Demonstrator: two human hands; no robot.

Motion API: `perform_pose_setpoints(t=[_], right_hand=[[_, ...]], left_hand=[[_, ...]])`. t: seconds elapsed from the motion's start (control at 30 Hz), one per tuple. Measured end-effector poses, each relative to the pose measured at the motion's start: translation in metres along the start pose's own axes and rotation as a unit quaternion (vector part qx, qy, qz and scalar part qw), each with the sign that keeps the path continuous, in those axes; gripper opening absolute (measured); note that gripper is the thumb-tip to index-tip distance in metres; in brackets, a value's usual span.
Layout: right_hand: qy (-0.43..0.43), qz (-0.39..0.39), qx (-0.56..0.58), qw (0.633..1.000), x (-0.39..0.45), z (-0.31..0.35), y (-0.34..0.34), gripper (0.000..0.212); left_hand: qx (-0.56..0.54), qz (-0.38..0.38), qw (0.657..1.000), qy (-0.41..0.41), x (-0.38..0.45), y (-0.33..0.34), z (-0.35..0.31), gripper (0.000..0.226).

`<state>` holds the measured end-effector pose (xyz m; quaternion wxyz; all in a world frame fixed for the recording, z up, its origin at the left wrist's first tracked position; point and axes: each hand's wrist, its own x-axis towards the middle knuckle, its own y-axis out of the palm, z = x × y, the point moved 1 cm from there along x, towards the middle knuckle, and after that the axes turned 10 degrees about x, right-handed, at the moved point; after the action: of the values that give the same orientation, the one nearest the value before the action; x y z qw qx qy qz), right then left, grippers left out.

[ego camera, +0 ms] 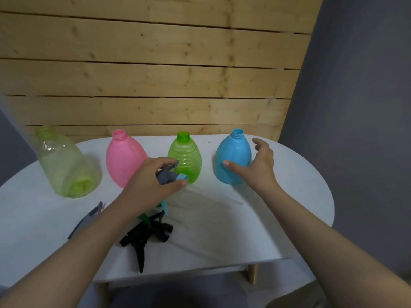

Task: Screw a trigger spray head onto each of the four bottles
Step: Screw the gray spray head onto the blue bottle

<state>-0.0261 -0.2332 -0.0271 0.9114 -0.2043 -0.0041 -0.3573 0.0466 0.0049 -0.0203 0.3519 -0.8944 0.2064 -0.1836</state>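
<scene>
White table, plank wall behind; we're working four uncapped bottles. Left hand is gripping a grey-blue spray head; right hand, fingers spread, is reaching around the blue bottle. Steady it, feed the tube in, seat the collar square before twisting.

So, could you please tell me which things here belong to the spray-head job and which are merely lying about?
Belonging to the job:
pale green bottle
pink bottle
green ribbed bottle
blue bottle
grey and blue spray head in the left hand
black spray head
grey spray head

Just lying about:
nothing loose on the white table
</scene>
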Motion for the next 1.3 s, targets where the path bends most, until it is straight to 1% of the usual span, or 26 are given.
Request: perform_pose_setpoints(t=[0.1, 0.17, 0.27, 0.37, 0.5, 0.53, 0.63, 0.7, 0.83, 0.9, 0.97, 1.17, 1.3], right_hand=[[0.018, 0.040, 0.040, 0.998, 0.008, -0.004, 0.005, 0.111], [0.026, 0.065, 0.059, 0.996, 0.011, -0.005, 0.009, 0.111], [0.030, 0.087, 0.075, 0.993, 0.012, -0.004, 0.012, 0.099], [0.012, 0.085, 0.083, 0.993, 0.010, 0.002, 0.010, 0.088], [-0.029, 0.117, 0.061, 0.991, 0.003, 0.011, -0.003, 0.083], [-0.036, 0.133, 0.051, 0.989, -0.001, 0.012, -0.007, 0.082], [-0.051, 0.179, 0.026, 0.982, -0.012, 0.016, -0.018, 0.077], [-0.069, 0.201, -0.001, 0.977, -0.020, 0.017, -0.022, 0.079], [-0.107, 0.228, -0.049, 0.967, -0.032, 0.019, -0.024, 0.095], [-0.122, 0.232, -0.058, 0.963, -0.037, 0.021, -0.024, 0.096], [-0.133, 0.236, -0.073, 0.960, -0.041, 0.023, -0.025, 0.096], [-0.151, 0.244, -0.116, 0.951, -0.044, 0.024, -0.024, 0.099], [-0.176, 0.250, -0.164, 0.938, -0.044, 0.024, -0.024, 0.101]], left_hand=[[-0.008, 0.004, 1.000, -0.007, -0.001, 0.000, 0.000, 0.051], [-0.018, 0.008, 1.000, -0.015, -0.002, -0.002, 0.000, 0.052], [-0.041, 0.012, 0.999, -0.033, -0.004, -0.006, 0.000, 0.050], [-0.090, 0.003, 0.995, -0.050, -0.005, -0.011, 0.000, 0.045], [-0.145, -0.037, 0.985, -0.086, -0.011, -0.024, 0.002, 0.059], [-0.164, -0.051, 0.981, -0.095, -0.014, -0.028, 0.002, 0.056], [-0.200, -0.086, 0.971, -0.097, -0.020, -0.035, 0.000, 0.035], [-0.198, -0.095, 0.971, -0.092, -0.024, -0.038, -0.001, 0.031], [-0.177, -0.127, 0.971, -0.098, -0.028, -0.040, 0.000, 0.039], [-0.154, -0.144, 0.973, -0.098, -0.029, -0.042, 0.001, 0.048], [-0.140, -0.153, 0.974, -0.095, -0.030, -0.043, 0.001, 0.051], [-0.111, -0.164, 0.976, -0.095, -0.030, -0.046, 0.002, 0.053], [-0.088, -0.168, 0.980, -0.058, -0.031, -0.045, -0.002, 0.053]])
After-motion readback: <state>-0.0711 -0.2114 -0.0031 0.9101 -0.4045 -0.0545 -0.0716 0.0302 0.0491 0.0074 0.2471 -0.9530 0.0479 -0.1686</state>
